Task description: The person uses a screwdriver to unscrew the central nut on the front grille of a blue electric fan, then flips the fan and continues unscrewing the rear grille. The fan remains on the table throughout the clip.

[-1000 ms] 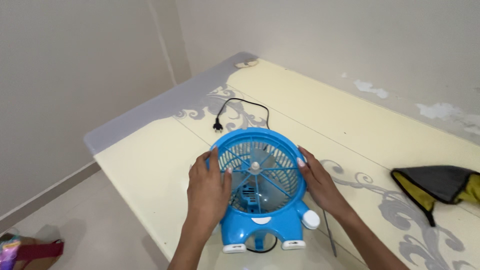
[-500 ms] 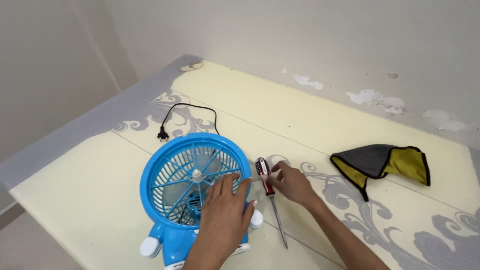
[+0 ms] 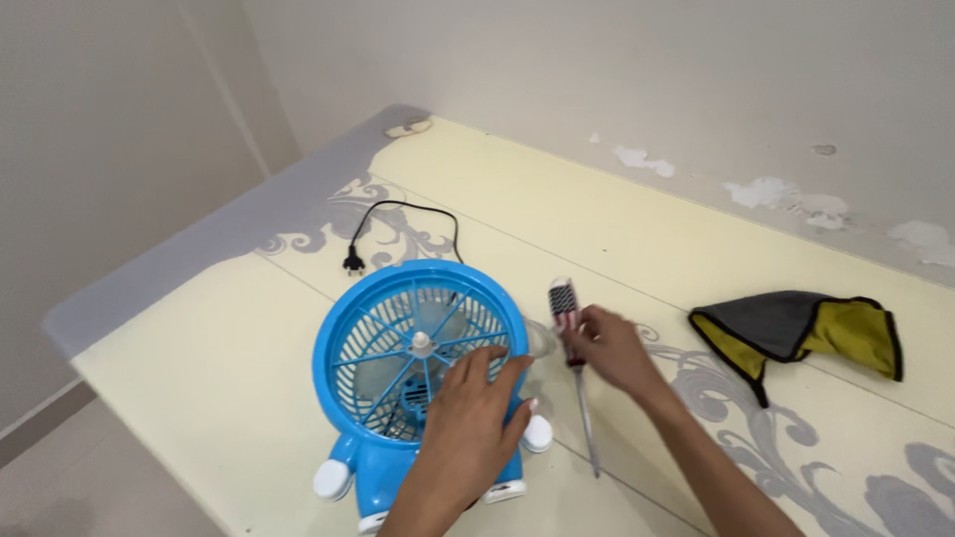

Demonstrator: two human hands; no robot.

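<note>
A small blue table fan [image 3: 398, 348] lies on its back on the pale yellow table [image 3: 199, 368], round grille up, white feet toward me. My left hand [image 3: 476, 423] rests flat on the lower right of the grille with its fingers spread. A screwdriver [image 3: 582, 408] with a striped handle lies just right of the fan, its metal shaft pointing toward me. My right hand [image 3: 612, 350] has its fingers closed on the lower part of that handle. The fan's black cord and plug [image 3: 353, 264] trail off behind the fan.
A grey and yellow cloth [image 3: 806, 328] lies crumpled on the table at the right. The table's left edge drops to a tiled floor [image 3: 60, 477]. A wall with peeling paint [image 3: 776, 194] runs along the far side.
Both hands were at the fan's sides. My right hand left the fan and closed on the screwdriver handle. My left hand shifted onto the grille. The view swung to the right.
</note>
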